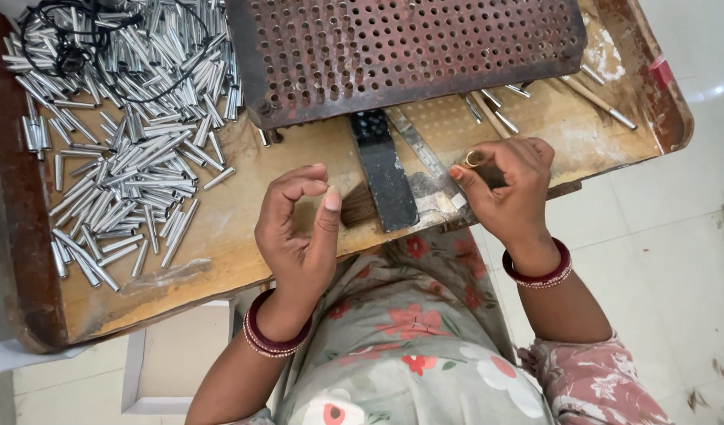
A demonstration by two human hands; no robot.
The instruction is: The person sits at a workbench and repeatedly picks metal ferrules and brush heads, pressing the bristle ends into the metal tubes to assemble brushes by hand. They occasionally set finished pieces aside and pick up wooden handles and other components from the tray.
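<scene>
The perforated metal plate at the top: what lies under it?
Under the perforated metal plate, the wooden tray shows, with a dark flat bar, a metal strip and several thin rods poking out. How far they run beneath is hidden.

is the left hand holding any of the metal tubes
No, the left hand is curled and empty, apart from the metal tubes piled on the board.

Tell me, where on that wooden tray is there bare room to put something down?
Bare wood shows on the worn wooden tray between the heap of short silver metal tubes and the flat black metal bar, near the left hand. Another patch lies right of the right hand, below the rusty perforated metal plate. The tray's left part is crowded with tubes.
</scene>
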